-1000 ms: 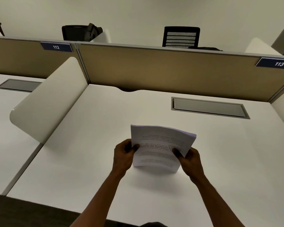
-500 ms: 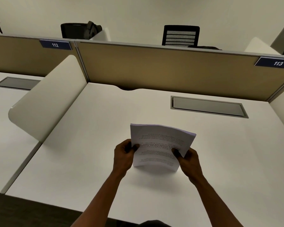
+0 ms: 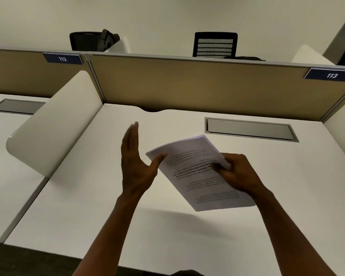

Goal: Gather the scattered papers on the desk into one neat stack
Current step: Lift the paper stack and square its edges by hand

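Note:
A stack of white printed papers [image 3: 193, 176] hangs tilted above the white desk [image 3: 88, 212], its text upside down to me. My right hand [image 3: 239, 174] grips the stack's right edge, thumb on top. My left hand [image 3: 135, 162] is flat and spread, fingers pointing up, with its thumb against the stack's left corner. A shadow of the stack lies on the desk below it. No other loose sheets show on the desk.
A grey cable flap [image 3: 249, 129] is set into the desk at the back right. A tan partition [image 3: 187, 82] with tags 112 and 113 closes off the back. A white curved divider [image 3: 54, 132] stands on the left. Black chairs [image 3: 215, 44] are behind the partition.
The stack was held upright by both hands; now it is turned and tilted, held by the right hand alone. The left hand let go and opened flat beside the stack's left corner.

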`<action>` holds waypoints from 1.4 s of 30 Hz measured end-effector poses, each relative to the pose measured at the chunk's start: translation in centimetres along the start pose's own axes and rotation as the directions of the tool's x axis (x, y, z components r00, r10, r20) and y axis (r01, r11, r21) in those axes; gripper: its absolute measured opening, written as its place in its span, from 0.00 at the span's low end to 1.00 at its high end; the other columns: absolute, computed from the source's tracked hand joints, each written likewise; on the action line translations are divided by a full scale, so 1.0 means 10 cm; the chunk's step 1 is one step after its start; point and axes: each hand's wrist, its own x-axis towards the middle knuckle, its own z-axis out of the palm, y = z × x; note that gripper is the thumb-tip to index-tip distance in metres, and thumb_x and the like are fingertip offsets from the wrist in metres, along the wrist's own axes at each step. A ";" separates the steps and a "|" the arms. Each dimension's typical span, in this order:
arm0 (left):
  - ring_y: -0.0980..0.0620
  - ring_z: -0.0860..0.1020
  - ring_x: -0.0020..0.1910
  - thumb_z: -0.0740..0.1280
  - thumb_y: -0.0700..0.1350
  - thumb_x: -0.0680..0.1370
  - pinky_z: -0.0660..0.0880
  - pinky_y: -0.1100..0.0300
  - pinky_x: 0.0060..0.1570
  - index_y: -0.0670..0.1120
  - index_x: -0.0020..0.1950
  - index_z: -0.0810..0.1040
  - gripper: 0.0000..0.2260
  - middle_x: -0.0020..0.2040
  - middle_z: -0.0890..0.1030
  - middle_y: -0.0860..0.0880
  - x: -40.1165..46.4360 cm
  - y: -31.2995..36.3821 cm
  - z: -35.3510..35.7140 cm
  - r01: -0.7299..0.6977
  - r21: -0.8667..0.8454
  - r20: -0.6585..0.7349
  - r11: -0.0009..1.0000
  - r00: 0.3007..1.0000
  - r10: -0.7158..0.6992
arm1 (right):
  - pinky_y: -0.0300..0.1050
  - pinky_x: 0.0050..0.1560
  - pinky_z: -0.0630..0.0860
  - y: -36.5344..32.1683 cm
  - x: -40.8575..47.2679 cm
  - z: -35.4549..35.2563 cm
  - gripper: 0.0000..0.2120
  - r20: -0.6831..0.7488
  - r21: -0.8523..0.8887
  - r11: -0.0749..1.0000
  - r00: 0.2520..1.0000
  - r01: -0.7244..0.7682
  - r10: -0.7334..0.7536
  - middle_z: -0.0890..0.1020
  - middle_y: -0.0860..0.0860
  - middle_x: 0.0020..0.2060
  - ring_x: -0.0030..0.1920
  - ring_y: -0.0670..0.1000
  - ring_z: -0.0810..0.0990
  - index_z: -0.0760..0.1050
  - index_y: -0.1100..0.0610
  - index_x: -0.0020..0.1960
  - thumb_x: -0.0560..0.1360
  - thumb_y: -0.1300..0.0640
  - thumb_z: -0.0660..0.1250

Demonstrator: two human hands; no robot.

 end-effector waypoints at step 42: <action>0.44 0.84 0.45 0.74 0.42 0.75 0.78 0.55 0.43 0.42 0.50 0.84 0.06 0.44 0.86 0.44 -0.40 -1.09 0.50 0.663 -0.275 0.389 0.696 0.739 -0.551 | 0.37 0.37 0.80 0.81 -0.42 0.68 0.06 -0.170 0.541 0.787 0.878 -0.297 0.448 0.86 0.49 0.42 0.43 0.47 0.85 0.82 0.54 0.48 0.71 0.61 0.75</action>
